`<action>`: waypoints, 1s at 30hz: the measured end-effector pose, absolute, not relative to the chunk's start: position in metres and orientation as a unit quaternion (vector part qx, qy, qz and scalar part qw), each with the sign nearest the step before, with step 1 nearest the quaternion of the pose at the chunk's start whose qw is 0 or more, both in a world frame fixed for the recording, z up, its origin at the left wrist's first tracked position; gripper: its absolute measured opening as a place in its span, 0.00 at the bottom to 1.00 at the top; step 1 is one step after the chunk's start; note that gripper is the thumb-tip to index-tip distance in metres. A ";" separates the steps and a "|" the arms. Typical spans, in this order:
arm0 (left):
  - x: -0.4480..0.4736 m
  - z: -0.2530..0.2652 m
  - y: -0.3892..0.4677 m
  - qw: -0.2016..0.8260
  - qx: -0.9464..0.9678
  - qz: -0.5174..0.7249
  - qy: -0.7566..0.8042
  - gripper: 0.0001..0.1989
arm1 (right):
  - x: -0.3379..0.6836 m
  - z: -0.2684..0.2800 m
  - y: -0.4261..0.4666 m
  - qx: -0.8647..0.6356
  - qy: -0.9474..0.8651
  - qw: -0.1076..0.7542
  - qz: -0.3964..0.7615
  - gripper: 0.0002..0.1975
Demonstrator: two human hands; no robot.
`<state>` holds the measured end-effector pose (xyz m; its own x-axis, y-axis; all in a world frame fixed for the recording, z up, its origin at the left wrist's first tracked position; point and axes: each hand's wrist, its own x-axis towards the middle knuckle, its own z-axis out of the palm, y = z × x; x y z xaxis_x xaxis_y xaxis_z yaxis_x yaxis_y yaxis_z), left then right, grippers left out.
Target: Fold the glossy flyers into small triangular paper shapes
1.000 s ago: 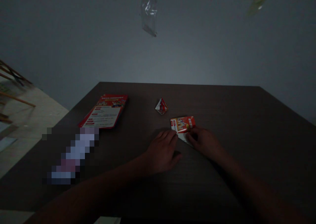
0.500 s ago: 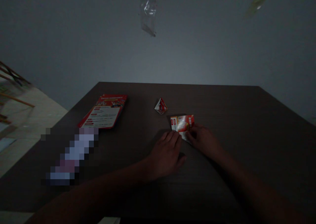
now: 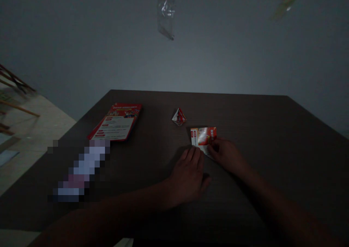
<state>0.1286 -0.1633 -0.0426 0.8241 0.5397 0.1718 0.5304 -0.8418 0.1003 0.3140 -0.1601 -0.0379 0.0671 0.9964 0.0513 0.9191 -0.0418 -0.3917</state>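
Paper [image 3: 197, 135], right of centre, is pinched by the right hand [image 3: 228, 155], steadied by the outstretched left hand [image 3: 188, 176]; apparently mid-fold, careful alignment seems needed.

The left hand [image 3: 188, 176] lies palm down, fingers [image 3: 194, 154] close together and pointing forward, thumb spread behind them to the right. Just right of those fingertips, the right hand [image 3: 228, 155] curls inward, thumb and forefinger bent.

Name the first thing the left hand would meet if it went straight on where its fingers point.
Likely the folded red-and-white paper, right in front of the left hand; they may already touch.
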 end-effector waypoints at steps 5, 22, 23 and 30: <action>0.130 -0.045 -0.162 0.040 0.951 0.102 0.290 0.32 | 0.313 -0.039 -0.160 -0.708 -0.677 0.164 0.115 0.13; 0.126 -0.032 -0.157 0.055 0.948 0.101 0.296 0.30 | 0.312 -0.033 -0.163 -0.711 -0.674 0.155 0.126 0.12; 0.124 -0.032 -0.155 0.056 0.947 0.102 0.300 0.30 | 0.311 -0.033 -0.164 -0.713 -0.672 0.155 0.128 0.12; 0.116 -0.025 -0.140 0.052 0.950 0.104 0.289 0.25 | 0.312 -0.034 -0.164 -0.713 -0.668 0.165 0.135 0.12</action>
